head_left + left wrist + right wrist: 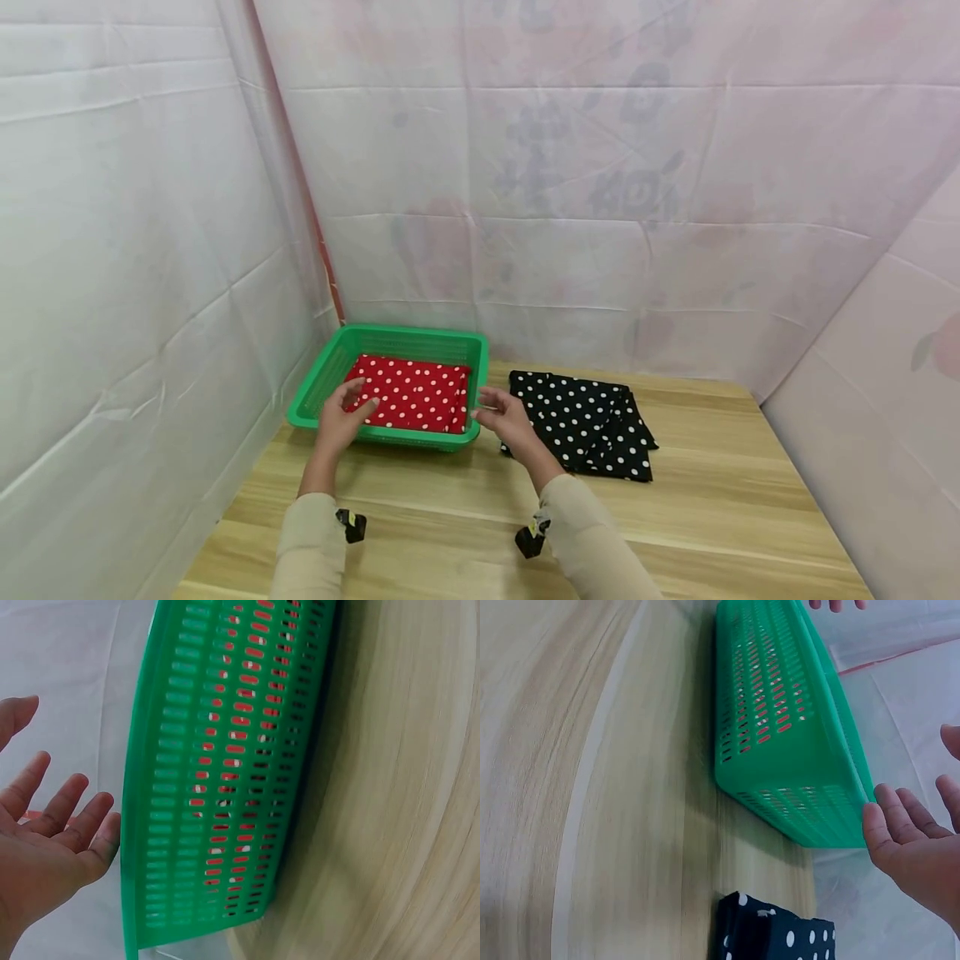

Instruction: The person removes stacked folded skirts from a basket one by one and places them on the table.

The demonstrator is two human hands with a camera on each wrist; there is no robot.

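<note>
broadly, pale sheeting (562, 167) fills the top and both sides of the head view, above a wood-grain tabletop (720, 492) at the bottom. two arms in cream sleeves (309, 546) reach up from the lower edge. left of centre sits a green basket (420, 439) with slotted walls. just right of it, a black dotted cloth (581, 425) lies on the tabletop, partly rumpled. a folded red dotted cloth (412, 392) lies flat inside the basket. the left hand (341, 419), wide, thumb and fingers apart, is at the basket's near left; the right hand (512, 421), likewise wide, is by its right edge. whether either touches the rim, i cannot tell.
</note>
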